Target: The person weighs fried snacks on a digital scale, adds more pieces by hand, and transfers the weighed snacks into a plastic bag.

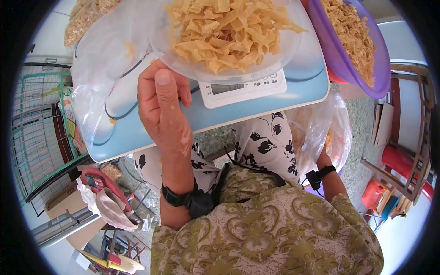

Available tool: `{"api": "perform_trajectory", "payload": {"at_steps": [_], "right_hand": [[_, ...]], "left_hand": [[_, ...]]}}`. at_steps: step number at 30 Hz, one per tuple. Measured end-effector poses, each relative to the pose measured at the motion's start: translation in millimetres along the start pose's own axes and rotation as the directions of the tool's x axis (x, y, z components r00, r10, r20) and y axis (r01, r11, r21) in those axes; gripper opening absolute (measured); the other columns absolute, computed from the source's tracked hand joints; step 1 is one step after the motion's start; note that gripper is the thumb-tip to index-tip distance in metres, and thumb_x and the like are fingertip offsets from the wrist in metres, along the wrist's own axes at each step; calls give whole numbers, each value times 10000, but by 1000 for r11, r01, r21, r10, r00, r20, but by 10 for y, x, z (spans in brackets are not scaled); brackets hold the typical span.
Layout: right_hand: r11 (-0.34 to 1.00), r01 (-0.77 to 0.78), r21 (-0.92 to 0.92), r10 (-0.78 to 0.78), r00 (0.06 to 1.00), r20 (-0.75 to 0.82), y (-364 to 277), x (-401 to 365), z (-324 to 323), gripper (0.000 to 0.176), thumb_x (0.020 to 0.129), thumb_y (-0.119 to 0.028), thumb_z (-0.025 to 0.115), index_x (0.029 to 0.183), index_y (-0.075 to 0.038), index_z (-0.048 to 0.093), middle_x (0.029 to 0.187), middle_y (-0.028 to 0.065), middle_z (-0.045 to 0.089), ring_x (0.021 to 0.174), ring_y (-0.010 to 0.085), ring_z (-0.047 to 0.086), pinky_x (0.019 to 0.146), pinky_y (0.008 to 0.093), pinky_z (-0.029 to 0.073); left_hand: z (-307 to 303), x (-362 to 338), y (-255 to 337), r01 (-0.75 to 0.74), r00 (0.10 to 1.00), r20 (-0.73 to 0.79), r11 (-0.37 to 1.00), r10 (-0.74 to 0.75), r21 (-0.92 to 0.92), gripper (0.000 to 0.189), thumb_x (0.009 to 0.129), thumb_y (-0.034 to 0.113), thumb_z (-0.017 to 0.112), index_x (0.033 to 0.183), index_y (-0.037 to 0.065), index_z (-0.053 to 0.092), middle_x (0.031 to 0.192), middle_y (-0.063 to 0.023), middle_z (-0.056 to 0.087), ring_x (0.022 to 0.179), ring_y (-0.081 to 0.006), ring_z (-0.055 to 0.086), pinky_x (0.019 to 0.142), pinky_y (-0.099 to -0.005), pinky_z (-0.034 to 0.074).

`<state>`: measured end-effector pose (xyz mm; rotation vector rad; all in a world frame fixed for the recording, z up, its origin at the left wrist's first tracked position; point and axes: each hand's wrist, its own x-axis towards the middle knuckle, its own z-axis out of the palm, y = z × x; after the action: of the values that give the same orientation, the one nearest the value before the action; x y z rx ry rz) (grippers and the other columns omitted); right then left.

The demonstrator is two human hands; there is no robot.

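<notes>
Left hand is by bowl; right hand at bag

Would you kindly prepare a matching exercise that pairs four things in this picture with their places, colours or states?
Things:
1. Scale
2. Left hand
3. Right hand
4. Large basin

Descriptions:
A. Purple
B. Mostly hidden by a clear plastic bag
C. Partly covered by the bowl
D. At the bowl's left edge

Pairs: 1-C; 2-D; 3-B; 4-A
</notes>
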<state>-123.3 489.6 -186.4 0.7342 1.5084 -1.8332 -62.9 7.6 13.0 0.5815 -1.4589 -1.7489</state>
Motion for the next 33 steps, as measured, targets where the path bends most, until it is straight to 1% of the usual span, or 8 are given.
{"api": "perform_trajectory", "payload": {"at_steps": [5, 7, 16, 22, 27, 33], "right_hand": [[998, -4, 55, 4, 1000, 0, 69, 3, -31, 365, 975, -281, 500, 1207, -27, 624, 1071, 135, 690, 1016, 230, 654, 893, 351, 514], [997, -3, 78, 3, 1000, -3, 74, 1, -47, 369, 977, -284, 496, 1211, -27, 622, 1078, 133, 689, 1021, 230, 652, 895, 350, 513], [989, 3, 151, -2, 1000, -6, 71, 18, -75, 385, 988, -297, 478, 1228, -29, 614, 1105, 124, 682, 1045, 228, 642, 904, 346, 508], [982, 6, 188, -5, 1000, -5, 113, 23, -103, 395, 995, -306, 466, 1240, -30, 609, 1124, 118, 678, 1060, 227, 635, 909, 344, 505], [974, 14, 226, -16, 1000, 4, 178, 19, -113, 404, 1001, -314, 456, 1249, -31, 604, 1139, 114, 674, 1074, 226, 630, 914, 342, 502], [984, 17, 178, -16, 1000, -4, 88, -4, -18, 413, 1007, -318, 445, 1263, -30, 593, 1154, 106, 666, 1086, 226, 622, 917, 340, 499]], "left_hand": [[-27, 0, -8, -7, 1000, 9, 1000, 7, -1, 380, 1007, 371, 532, 1096, 7, 595, 703, -28, 541, 580, -106, 458, 516, -232, 338], [-22, -11, 6, 7, 1000, -1, 1000, -7, -7, 327, 1016, 328, 532, 1063, 6, 570, 730, -2, 538, 624, -62, 450, 555, -203, 353], [4, -17, 29, -5, 1000, 15, 1000, 5, -15, 327, 1025, 305, 515, 1117, 0, 588, 722, 4, 539, 615, -52, 434, 557, -197, 342], [-14, -14, 15, -26, 999, 44, 1000, 26, -11, 330, 1025, 308, 514, 1118, 0, 587, 720, 6, 537, 618, -50, 435, 556, -195, 339], [-2, -18, 30, -11, 1000, 27, 1000, 11, -8, 332, 1025, 308, 514, 1120, -2, 586, 721, 6, 535, 618, -49, 432, 556, -195, 340], [2, -17, 31, -10, 1000, 29, 1000, 11, -21, 324, 1024, 312, 517, 1101, 4, 584, 719, 5, 532, 619, -51, 429, 558, -196, 341]]}}
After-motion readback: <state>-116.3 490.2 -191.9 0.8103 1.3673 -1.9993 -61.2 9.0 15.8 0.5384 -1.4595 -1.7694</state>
